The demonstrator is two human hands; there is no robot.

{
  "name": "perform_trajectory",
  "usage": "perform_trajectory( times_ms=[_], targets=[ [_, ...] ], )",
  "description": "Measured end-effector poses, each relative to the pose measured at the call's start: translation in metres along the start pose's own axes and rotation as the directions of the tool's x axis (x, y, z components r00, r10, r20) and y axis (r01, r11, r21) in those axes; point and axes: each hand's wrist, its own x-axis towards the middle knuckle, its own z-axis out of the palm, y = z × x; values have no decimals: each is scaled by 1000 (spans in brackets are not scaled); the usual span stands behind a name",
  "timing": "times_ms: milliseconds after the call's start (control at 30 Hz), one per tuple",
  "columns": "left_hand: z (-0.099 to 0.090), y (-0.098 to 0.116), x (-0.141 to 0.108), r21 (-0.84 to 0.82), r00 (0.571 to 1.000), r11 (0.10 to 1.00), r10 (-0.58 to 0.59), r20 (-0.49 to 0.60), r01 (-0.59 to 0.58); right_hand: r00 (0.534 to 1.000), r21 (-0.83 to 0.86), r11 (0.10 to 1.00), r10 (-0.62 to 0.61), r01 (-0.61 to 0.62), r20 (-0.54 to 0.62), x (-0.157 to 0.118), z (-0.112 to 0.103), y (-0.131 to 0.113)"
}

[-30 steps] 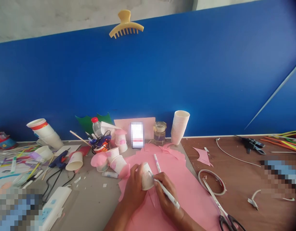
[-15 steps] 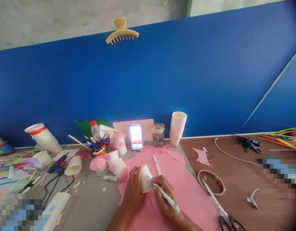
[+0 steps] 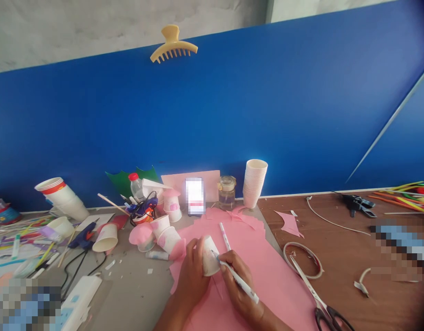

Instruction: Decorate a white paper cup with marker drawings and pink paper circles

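My left hand (image 3: 193, 280) grips a small white paper cup (image 3: 211, 256) above a large pink paper sheet (image 3: 267, 289). In my right hand (image 3: 237, 287) is a white marker pen (image 3: 239, 280), its tip touching the cup's side. A second white pen (image 3: 224, 236) lies on the pink sheet just beyond the cup. Left of my hands, several paper cups with pink paper parts (image 3: 168, 240) lie on their sides at the sheet's edge. Black-handled scissors (image 3: 322, 299) rest at the sheet's right edge.
A stack of paper cups (image 3: 255, 183), a glass jar (image 3: 227, 193), and a blurred phone (image 3: 194, 196) stand against the blue wall (image 3: 212, 115). A glue gun (image 3: 82, 236) and scattered craft sticks lie left; a tape roll (image 3: 303, 259) and pipe cleaners (image 3: 404, 197) lie right.
My head view has shifted slightly. Both hands stay on the cup and pen, with the pen tip still against the cup and only small shifts in their position.
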Motion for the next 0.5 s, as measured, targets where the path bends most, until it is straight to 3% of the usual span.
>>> perform_trajectory(
  times_ms=[500],
  targets=[
    [-1, 2, 1, -35, 1000, 999, -17, 20, 18, 999, 0, 999, 51, -51, -7, -1, 0, 4]
  ],
)
